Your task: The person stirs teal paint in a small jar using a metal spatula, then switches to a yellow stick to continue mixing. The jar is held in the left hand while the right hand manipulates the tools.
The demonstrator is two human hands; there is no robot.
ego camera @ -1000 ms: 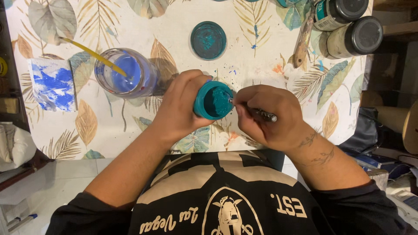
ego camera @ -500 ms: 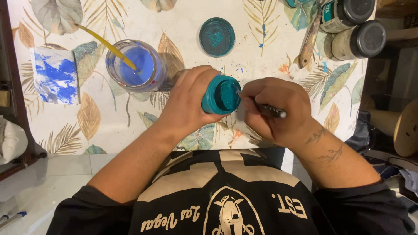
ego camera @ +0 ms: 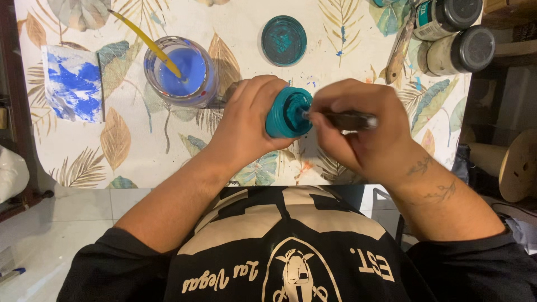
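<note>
Brush (ego camera: 347, 119) tip inside teal paint jar (ego camera: 288, 112), held tilted above the surface's near edge.
Left hand (ego camera: 246, 126) wraps the jar; right hand (ego camera: 363, 134) pinches the brush. Best kept steady, loading lightly, clear of the blue water glass (ego camera: 182, 71).

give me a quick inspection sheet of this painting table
surface: table covered in a leaf-print cloth, with small paint specks near the middle
job's things: teal pot tipped on its side, mouth toward the right hand; dark tool with its tip in the pot mouth
clutter: glass of blue water with a yellow stick in it; blue-stained paper; teal lid lying apart; two dark-capped jars at top right; a paint-marked handle beside them
grippers: left hand wraps the pot; right hand pinches the tool
cables: nothing seen
surroundings: tiled floor; wooden spool at right; black printed shirt below
</note>
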